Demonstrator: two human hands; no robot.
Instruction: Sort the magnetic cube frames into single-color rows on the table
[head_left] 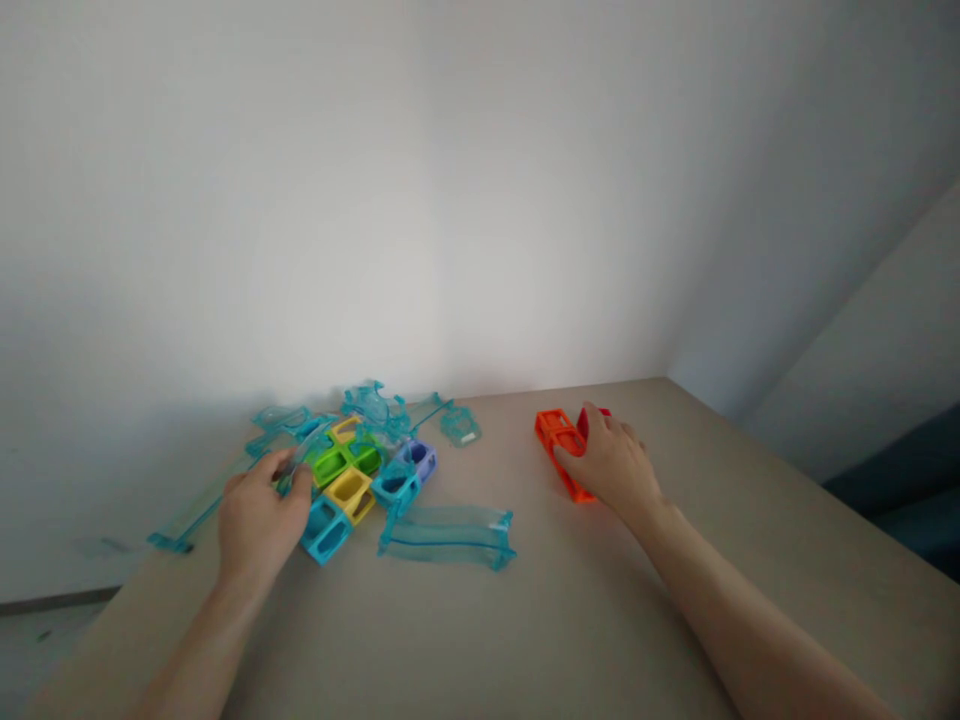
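Observation:
My left hand is at the left side of a pile of toy pieces, thumb and fingers curled around the end of a translucent blue piece. Beside it lie hollow blocks: a green block, a yellow block, a blue block and a purple block. Over on the right, my right hand wraps around a red block, mostly covered by the fingers. Its thumb rests against a row of orange hollow blocks lying on the table.
A translucent blue track piece lies in front of the pile. More clear blue parts are heaped behind, and a small clear part sits nearby. The table meets a white wall. Dark fabric hangs at right.

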